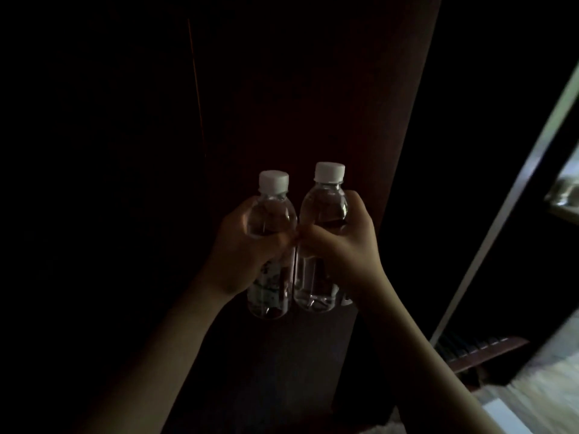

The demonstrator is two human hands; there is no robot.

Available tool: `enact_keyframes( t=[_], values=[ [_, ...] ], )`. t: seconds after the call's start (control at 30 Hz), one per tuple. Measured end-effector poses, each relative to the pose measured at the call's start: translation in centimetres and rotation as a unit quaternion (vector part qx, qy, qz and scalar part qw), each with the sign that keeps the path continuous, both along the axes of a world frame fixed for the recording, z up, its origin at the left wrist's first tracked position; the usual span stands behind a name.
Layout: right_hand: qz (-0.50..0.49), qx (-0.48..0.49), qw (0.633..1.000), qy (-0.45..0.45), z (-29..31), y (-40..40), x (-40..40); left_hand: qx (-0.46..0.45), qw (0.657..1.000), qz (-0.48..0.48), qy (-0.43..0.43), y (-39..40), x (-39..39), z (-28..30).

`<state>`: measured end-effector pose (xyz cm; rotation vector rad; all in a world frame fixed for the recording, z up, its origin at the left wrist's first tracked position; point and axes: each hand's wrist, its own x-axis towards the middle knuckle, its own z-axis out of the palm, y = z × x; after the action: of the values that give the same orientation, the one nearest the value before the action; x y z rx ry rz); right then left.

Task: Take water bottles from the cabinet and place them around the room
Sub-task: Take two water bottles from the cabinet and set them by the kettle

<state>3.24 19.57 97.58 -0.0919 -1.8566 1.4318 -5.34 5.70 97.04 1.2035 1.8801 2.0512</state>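
Two clear water bottles with white caps stand upright side by side in front of me, in very dim light. My left hand [242, 250] grips the left bottle [272, 214] around its middle. My right hand [346, 242] grips the right bottle [326, 205] the same way. The two bottles touch or nearly touch, and my thumbs meet between them. Behind them is a dark reddish-brown wooden panel [313, 89], probably the cabinet door; whether it is open I cannot tell.
Everything to the left is black. A pale slanted frame edge [513, 195] runs down the right side. Below it lie a dark slatted wooden piece [482, 349] and a light floor [532, 399] at the bottom right.
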Motion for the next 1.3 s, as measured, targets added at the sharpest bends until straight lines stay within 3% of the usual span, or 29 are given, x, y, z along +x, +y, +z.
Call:
enact_keyframes(
  t=[0.2,0.4,0.77,1.03,1.3],
  values=[
    [-0.097,0.017,0.995,0.025,3.6,-0.5,2.4,0.047,0.994,-0.096,0.007,1.4,1.0,4.3],
    [-0.211,0.039,0.976,0.035,4.0,1.7,8.7,0.053,0.979,-0.195,-0.007,6.2,4.4,4.8],
    [-0.432,0.043,0.901,0.016,4.6,10.3,27.0,0.088,0.934,-0.337,0.079,20.1,20.1,6.0],
    [-0.521,0.022,0.853,0.023,5.1,16.7,39.1,0.101,0.907,-0.398,0.093,28.9,30.4,8.1],
    [-0.575,0.045,0.817,0.000,6.1,22.0,46.2,0.074,0.894,-0.424,0.123,36.9,38.0,7.9]
  ],
)
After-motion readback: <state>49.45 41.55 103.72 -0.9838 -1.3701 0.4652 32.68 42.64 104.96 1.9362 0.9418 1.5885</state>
